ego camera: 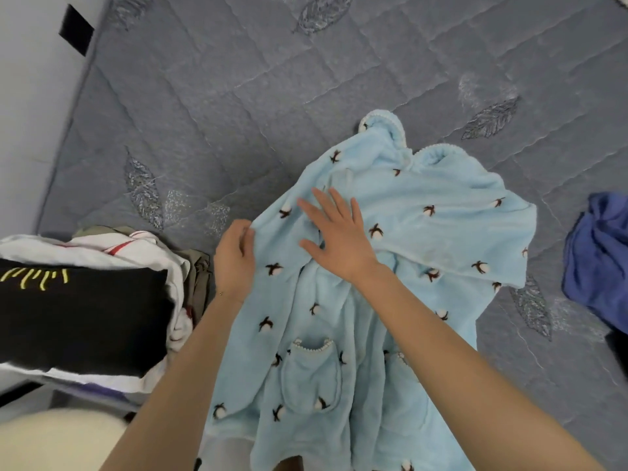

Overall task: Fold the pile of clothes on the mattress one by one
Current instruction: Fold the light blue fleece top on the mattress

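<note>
the blue robe (441, 239) lies on the mattress (238, 96), long axis running straight away from me. my left hand (234, 256) curls its fingers on the robe's left edge. my right hand (339, 239) lies flat just inboard, fingers spread wide, so i judge the fold goes rightward.

a grey quilted mattress (238, 96) stitched with leaf patterns carries everything. a light blue fleece garment (441, 226) with a small flower print lies spread across its near middle. a stack of clothes (85, 317), topped by a black piece, sits at the near left edge. a crumpled dark blue cloth (598, 253) lies well apart on the right.
</note>
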